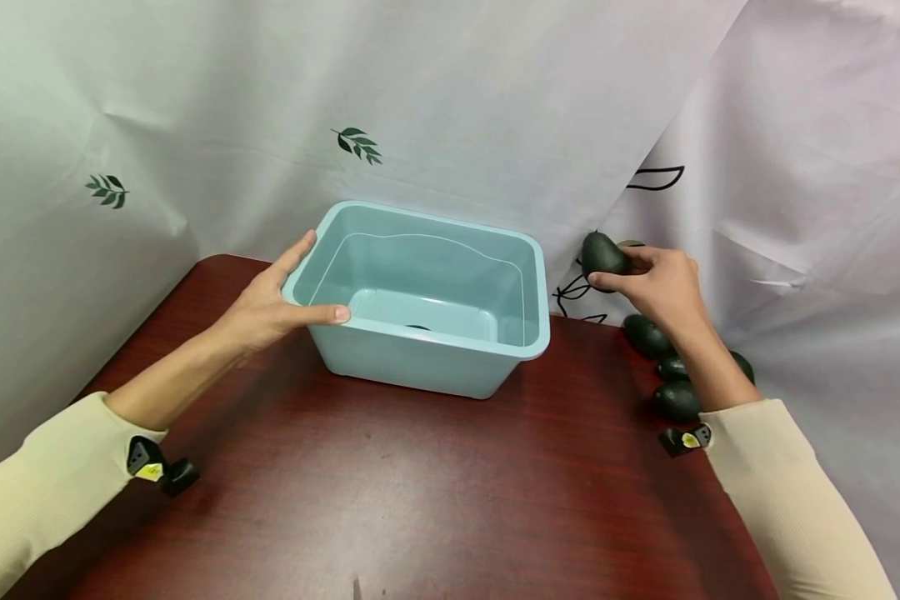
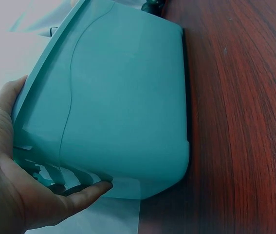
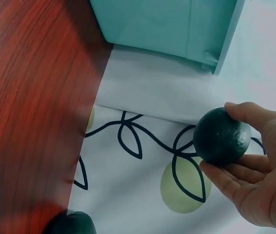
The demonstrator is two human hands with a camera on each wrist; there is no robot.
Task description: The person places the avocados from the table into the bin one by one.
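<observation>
A dark green avocado (image 1: 602, 261) is pinched between the thumb and fingers of my right hand (image 1: 663, 283), raised to the right of a light blue plastic tub (image 1: 420, 362). In the right wrist view the avocado (image 3: 221, 136) shows its rounded end, apart from the tub's wall (image 3: 152, 24). My left hand (image 1: 266, 304) grips the tub's left end, thumb along the near rim and fingers at the left side. From the left wrist, that hand (image 2: 11, 170) is seen holding the rim. Inside the tub, a small dark mark shows on the floor.
Several more avocados (image 1: 677, 402) lie at the right edge of the dark red wooden table (image 1: 420, 492), partly behind my right forearm. A white curtain (image 1: 457, 100) with leaf prints hangs behind and on both sides of the table. The tub stands near the back edge.
</observation>
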